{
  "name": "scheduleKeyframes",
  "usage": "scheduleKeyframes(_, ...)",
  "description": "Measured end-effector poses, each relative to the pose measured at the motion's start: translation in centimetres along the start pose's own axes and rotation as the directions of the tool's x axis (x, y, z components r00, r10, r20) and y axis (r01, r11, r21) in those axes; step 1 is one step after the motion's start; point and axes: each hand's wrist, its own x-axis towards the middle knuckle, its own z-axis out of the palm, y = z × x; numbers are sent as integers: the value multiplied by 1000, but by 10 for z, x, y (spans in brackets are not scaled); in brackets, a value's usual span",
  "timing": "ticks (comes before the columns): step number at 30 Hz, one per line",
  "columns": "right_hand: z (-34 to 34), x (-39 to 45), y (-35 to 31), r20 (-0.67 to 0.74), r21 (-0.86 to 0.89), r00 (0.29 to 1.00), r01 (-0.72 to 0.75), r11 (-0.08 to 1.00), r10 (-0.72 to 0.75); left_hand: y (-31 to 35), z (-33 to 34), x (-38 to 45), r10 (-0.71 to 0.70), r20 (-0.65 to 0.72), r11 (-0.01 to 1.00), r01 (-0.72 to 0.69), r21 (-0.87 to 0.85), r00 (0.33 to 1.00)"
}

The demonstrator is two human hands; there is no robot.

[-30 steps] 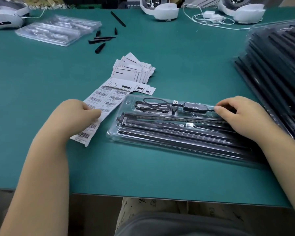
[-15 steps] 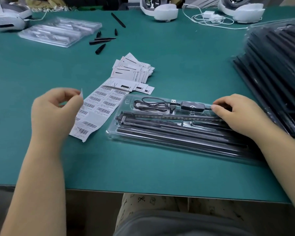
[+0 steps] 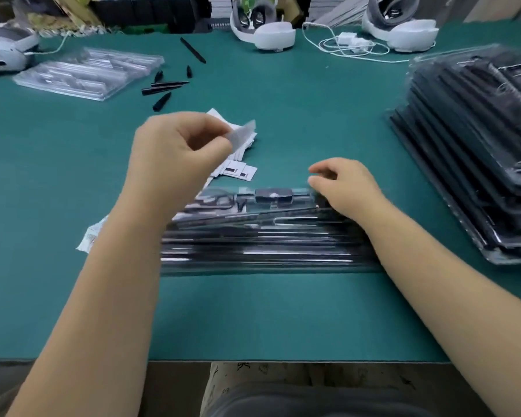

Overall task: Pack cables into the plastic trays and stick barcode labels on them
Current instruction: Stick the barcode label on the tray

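My left hand [image 3: 178, 145] pinches a barcode label [image 3: 243, 133] above centre frame, while my right hand [image 3: 343, 185], fingers loosely curled and holding nothing, rests on the right end of the blurred packed tray [image 3: 262, 236] at centre.

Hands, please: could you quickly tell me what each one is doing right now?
Left hand: pinches a peeled label above the table.
Right hand: fingers loosely curled, rests on the tray, gripping nothing.

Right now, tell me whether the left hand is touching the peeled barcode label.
Touching. The head view shows the left hand raised above the table, pinching the barcode label between thumb and fingertips, with the label's free end sticking out to the right.
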Motion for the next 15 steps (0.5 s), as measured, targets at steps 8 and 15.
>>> scheduleKeyframes(8, -54, 3, 10, 117, 625, 960, -269, 733, 253, 12, 58, 21, 125, 286, 985, -154, 81, 950)
scheduleKeyframes(15, -68, -10, 47, 20, -308, 957, -271, 912, 290, 4, 123, 23, -14, 175, 996, 28, -80, 984)
